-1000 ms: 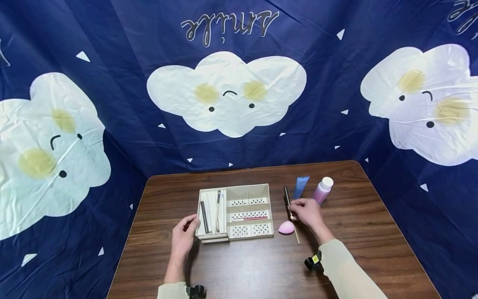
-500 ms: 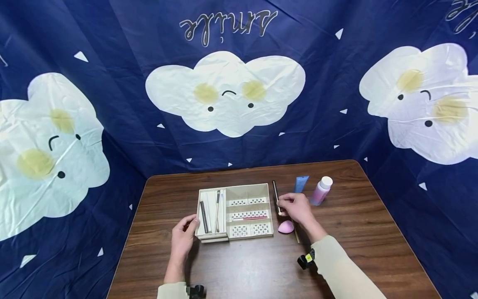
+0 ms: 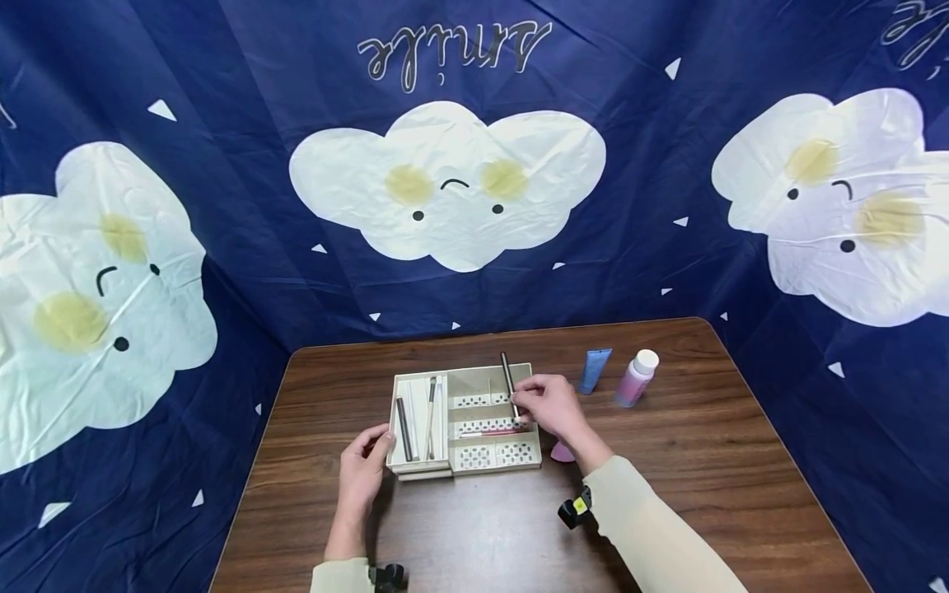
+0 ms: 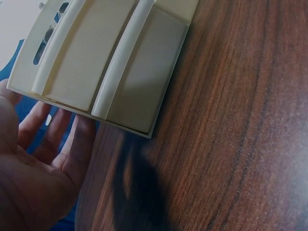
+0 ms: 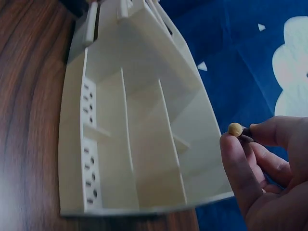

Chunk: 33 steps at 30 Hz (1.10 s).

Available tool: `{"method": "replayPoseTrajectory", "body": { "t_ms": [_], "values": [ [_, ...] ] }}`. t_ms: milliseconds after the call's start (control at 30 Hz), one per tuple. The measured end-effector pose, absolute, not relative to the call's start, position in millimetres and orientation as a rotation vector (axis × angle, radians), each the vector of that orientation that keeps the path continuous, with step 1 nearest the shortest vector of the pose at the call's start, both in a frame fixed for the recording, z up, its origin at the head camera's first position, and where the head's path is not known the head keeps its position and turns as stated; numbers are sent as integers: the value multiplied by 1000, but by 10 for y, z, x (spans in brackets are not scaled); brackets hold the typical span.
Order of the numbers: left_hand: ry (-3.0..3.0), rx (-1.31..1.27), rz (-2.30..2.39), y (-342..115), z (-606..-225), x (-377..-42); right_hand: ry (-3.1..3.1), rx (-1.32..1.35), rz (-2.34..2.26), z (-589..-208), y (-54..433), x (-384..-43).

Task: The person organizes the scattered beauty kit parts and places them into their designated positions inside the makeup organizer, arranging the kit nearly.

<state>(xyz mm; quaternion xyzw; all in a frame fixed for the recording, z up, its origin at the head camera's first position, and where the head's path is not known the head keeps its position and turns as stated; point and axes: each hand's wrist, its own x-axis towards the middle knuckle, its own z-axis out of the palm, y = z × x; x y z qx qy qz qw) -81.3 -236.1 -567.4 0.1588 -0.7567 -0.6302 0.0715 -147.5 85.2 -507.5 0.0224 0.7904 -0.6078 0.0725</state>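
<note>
- Right hand (image 3: 547,403): thumb and fingers pinch a dark pen (image 3: 507,375); the right wrist view shows its round, pale end poking out between thumb and forefinger.
- The pen is right of the middle of the head frame, over the right part of the box (image 3: 534,383), tilted, its dark end up past the far rim, its pale end over the middle row. Whether it touches the box cannot be told.
- Left hand (image 3: 362,465): relaxed, fingers loosely bent and touching the box's left end, low and left of centre in the head frame; not clenched.
- The box sits at lower centre; its left part is a long tray holding a black stick (image 3: 404,428) and a brush (image 3: 431,416), side by side. On the right are three rows; a red stick (image 3: 498,431) lies in the middle one.
- A pink sponge (image 3: 561,452) shows just right of the box, partly covered by the right forearm.
- Farther right stand a blue tube (image 3: 595,371) and, beside it, a pink bottle (image 3: 634,383) with a white cap.
- All rest on a brown wooden table (image 3: 474,531); a navy curtain (image 3: 645,276) with white clouds fills the upper frame.
</note>
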Motion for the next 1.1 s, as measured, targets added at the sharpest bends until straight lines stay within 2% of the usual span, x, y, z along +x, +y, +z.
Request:
{"method": "replayPoseTrajectory", "body": {
  "t_ms": [167, 567, 1100],
  "values": [
    [-2238, 500, -1900, -2447, -5933, -889, 2368, 31, -1784, -5043, 614, -1498],
    [-2241, 508, -1882, -2452, -5948, -904, 2304, -60, -1746, -5043, 77, -1497],
    [-2283, 470, -1922, -2347, -5568, -790, 2192, 28, -1744, -5092, -310, -1408]
  ]
}}
